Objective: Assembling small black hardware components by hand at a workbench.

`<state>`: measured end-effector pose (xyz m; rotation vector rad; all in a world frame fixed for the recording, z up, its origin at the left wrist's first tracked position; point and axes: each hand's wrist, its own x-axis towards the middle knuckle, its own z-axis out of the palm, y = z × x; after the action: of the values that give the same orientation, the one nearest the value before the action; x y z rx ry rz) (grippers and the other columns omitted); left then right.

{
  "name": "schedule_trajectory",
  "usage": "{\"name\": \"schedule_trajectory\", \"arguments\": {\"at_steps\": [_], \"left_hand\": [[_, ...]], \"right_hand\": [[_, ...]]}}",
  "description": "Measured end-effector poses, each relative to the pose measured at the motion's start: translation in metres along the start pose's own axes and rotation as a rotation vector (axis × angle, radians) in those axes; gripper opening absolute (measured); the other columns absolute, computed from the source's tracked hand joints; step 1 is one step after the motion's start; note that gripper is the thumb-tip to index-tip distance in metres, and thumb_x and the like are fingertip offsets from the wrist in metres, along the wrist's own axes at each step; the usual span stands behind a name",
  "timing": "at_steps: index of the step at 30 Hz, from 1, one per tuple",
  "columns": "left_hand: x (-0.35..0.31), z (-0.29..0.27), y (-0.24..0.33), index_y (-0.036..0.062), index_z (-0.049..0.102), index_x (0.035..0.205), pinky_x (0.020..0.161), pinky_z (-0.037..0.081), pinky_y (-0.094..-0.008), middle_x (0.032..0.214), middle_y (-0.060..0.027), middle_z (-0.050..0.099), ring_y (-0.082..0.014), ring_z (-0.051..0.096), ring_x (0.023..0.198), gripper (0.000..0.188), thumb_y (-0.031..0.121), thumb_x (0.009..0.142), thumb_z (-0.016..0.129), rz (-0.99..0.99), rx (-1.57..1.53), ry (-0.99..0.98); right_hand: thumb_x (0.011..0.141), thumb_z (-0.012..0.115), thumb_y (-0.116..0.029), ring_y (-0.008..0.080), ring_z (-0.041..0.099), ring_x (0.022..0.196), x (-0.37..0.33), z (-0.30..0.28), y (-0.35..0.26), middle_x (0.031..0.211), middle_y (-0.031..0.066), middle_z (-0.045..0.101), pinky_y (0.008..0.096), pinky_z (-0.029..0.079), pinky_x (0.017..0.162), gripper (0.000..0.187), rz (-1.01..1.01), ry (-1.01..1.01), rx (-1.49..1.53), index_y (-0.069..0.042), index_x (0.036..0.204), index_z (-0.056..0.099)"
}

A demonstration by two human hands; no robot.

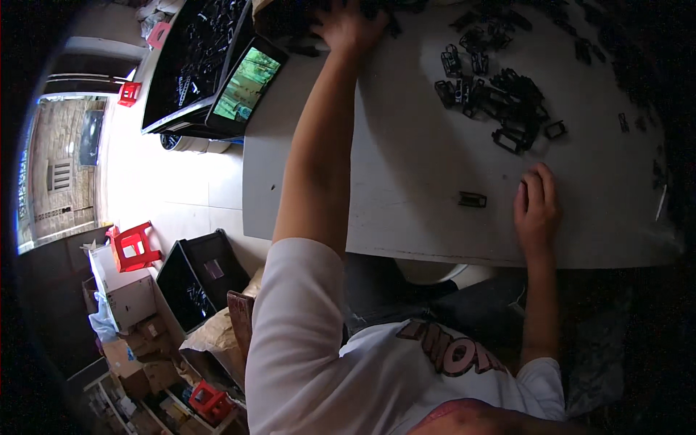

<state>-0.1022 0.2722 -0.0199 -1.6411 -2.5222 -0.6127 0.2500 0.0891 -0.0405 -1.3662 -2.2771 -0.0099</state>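
My left hand [349, 27] reaches to the far side of the table, its fingers spread over a dark heap of parts at the top edge. No part shows clearly between those fingers. Near the table's front edge, my right hand [539, 210] rests with its fingers curled together; what lies inside them, if anything, is hidden. One small black rectangular plastic frame [472, 199] lies by itself to the left of the right hand. Beyond that hand spreads a loose pile of black plastic frames [511, 98].
A phone [246, 83] with a lit green picture leans against a black crate [190, 65] full of dark parts, left of the table [413, 225]. On the floor stand red stools [134, 246], another black bin [199, 275] and cardboard boxes [134, 304].
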Motion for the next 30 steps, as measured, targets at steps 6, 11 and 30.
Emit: {"name": "schedule_trajectory", "arguments": {"at_steps": [6,11,30], "left_hand": [[-0.036,-0.019,0.0,0.0233,0.052,0.125,0.095,0.023,-0.069,0.138,-0.0128,0.038,-0.0464,0.024,0.129,0.055,0.048,0.076,0.06,0.114,-0.032,-0.089],[-0.072,-0.011,0.0,0.0207,0.057,0.117,0.093,0.03,-0.0622,0.126,-0.0099,0.048,-0.0418,0.035,0.122,0.05,0.043,0.072,0.062,0.232,0.001,0.07],[-0.21,-0.064,-0.027,0.0197,0.056,0.117,0.099,0.026,-0.0551,0.136,-0.0141,0.038,-0.0377,0.032,0.126,0.047,0.032,0.073,0.066,0.531,-0.153,0.211]], "right_hand": [[0.085,0.054,0.0,0.0274,0.059,0.099,-0.002,0.001,-0.003,0.122,0.0114,0.051,0.0338,0.051,0.077,0.024,0.085,-0.01,0.093,-0.006,0.109,0.056],[0.084,0.051,0.003,0.0271,0.056,0.106,0.002,-0.003,-0.005,0.122,0.0109,0.051,0.034,0.049,0.081,0.034,0.125,0.01,0.115,-0.006,0.116,0.055],[0.089,0.058,-0.011,0.008,0.051,0.063,-0.029,-0.008,0.015,0.087,0.0032,0.058,0.0225,0.042,0.056,0.02,0.657,0.039,0.548,-0.004,0.108,0.058]]}}
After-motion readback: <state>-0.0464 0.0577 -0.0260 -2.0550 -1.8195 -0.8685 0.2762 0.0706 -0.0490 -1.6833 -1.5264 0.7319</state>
